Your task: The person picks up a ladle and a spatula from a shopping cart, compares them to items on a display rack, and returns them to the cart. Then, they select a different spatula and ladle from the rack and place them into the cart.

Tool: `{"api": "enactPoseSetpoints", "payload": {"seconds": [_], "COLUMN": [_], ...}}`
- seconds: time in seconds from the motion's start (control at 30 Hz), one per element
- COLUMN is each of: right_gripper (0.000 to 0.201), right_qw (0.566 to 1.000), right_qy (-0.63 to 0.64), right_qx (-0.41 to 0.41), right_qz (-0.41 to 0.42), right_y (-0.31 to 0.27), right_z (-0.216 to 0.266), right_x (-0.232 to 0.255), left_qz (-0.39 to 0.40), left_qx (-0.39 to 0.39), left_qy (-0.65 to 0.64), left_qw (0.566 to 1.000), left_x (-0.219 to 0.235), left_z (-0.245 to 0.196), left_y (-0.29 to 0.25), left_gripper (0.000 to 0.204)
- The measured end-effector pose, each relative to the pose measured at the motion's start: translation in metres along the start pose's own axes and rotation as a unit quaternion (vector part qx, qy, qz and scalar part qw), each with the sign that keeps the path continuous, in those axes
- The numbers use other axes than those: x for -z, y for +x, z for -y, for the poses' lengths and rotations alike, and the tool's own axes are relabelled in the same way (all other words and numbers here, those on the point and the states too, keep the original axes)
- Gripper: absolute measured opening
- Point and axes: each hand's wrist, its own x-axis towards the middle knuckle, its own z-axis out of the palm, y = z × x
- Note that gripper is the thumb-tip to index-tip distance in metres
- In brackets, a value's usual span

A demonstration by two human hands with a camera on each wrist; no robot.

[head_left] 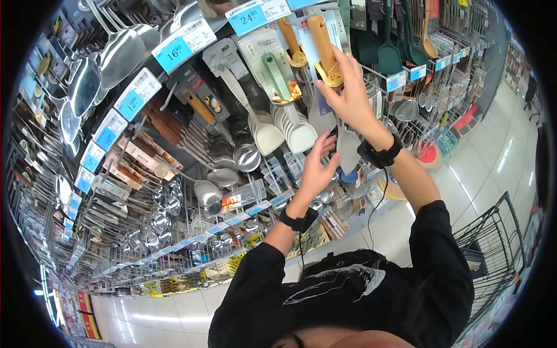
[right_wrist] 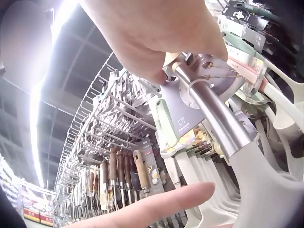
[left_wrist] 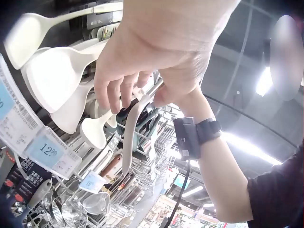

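My right hand (head_left: 351,95) grips a carded spatula by its wooden handle (head_left: 320,40), thumb on the near side at the handle's lower end. From there a metal shaft (right_wrist: 216,114) runs down to a grey, flat head (head_left: 348,152). A purple-grey backing card (right_wrist: 183,111) sits behind the shaft. My left hand (head_left: 316,172) is held beside the spatula's head, its fingers loosely bent and apart, gripping nothing. In the left wrist view, the grey head (left_wrist: 130,135) shows just below the left hand's fingers (left_wrist: 114,95).
White turners (head_left: 299,130) hang in a row left of the spatula. Steel ladles (head_left: 246,156) and blue price tags (head_left: 184,46) fill the rack farther left. Green utensils (head_left: 390,55) hang to the right. A wire shopping cart (head_left: 493,243) stands at my right on the tiled floor.
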Motion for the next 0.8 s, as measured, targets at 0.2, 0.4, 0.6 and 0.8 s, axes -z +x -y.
{"api": "enactPoseSetpoints", "payload": {"seconds": [0.2, 0.4, 0.6, 0.8], "right_gripper": [0.068, 0.070, 0.069, 0.061], "right_qw": [1.000, 0.997, 0.997, 0.997], "right_qy": [0.001, 0.024, -0.006, -0.067], "right_qx": [-0.017, -0.063, -0.060, 0.022], "right_qz": [0.016, 0.036, 0.038, -0.001], "right_y": [-0.004, 0.000, 0.001, 0.024], "right_z": [0.004, 0.011, 0.015, 0.015], "right_x": [-0.001, 0.000, 0.005, 0.010], "left_qz": [0.069, 0.084, 0.068, 0.001], "left_qx": [0.071, 0.162, 0.135, 0.060], "left_qy": [-0.055, -0.067, -0.042, 0.029], "left_qw": [0.994, 0.981, 0.988, 0.998], "left_x": [-0.012, -0.017, -0.019, -0.020], "left_z": [0.012, -0.001, 0.002, 0.001], "left_y": [-0.005, -0.010, -0.013, -0.024], "left_gripper": [0.065, 0.059, 0.056, 0.054]}}
